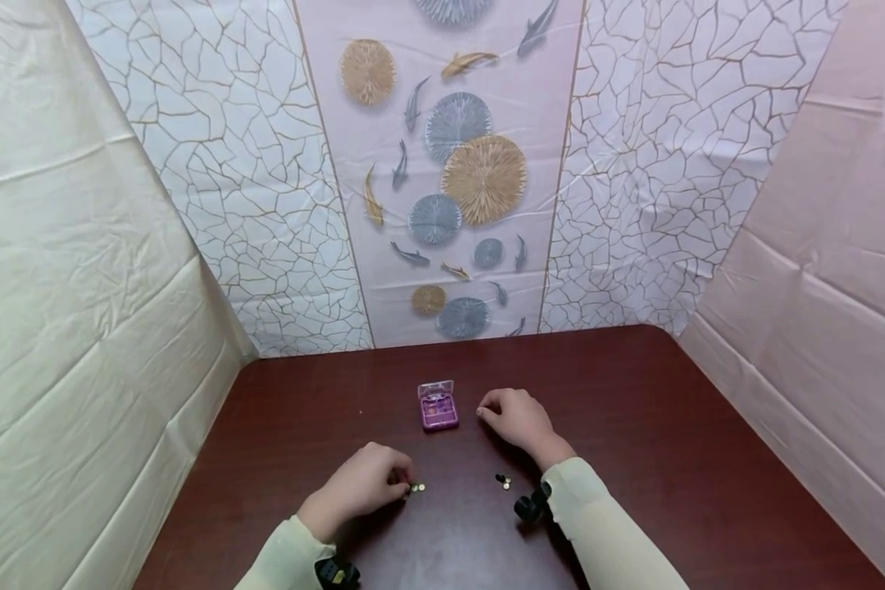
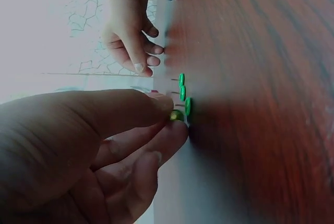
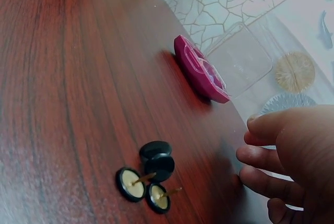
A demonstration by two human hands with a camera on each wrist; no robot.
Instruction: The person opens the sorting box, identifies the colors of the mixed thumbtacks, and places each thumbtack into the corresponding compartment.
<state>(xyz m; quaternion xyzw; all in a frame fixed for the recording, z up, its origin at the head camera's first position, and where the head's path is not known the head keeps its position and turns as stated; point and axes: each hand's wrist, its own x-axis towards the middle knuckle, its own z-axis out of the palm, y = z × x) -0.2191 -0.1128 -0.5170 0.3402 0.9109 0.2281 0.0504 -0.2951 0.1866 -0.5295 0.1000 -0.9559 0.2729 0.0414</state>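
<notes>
My left hand [image 1: 365, 481] is low over the table, thumb and forefinger pinching a thumbtack [image 2: 177, 115] whose gold-green underside shows. Right beyond these fingertips several green thumbtacks [image 2: 188, 106] lie with their pins pointing up. My right hand [image 1: 518, 419] is just right of the purple case [image 1: 440, 413], its fingers loosely bent and holding nothing. That case has divided compartments with small things in them, and its clear lid [image 3: 242, 59] stands raised at the back. Below the right hand, near its wrist, is a small group of black thumbtacks [image 3: 158, 160], some with gold pins up.
The dark red wooden table [image 1: 324, 401] reaches back to a patterned cloth [image 1: 457, 205]. Pale cloth walls [image 1: 103, 328] flank it on both sides. A black wrist camera [image 1: 533, 502] hangs by the right sleeve, close to the black tacks.
</notes>
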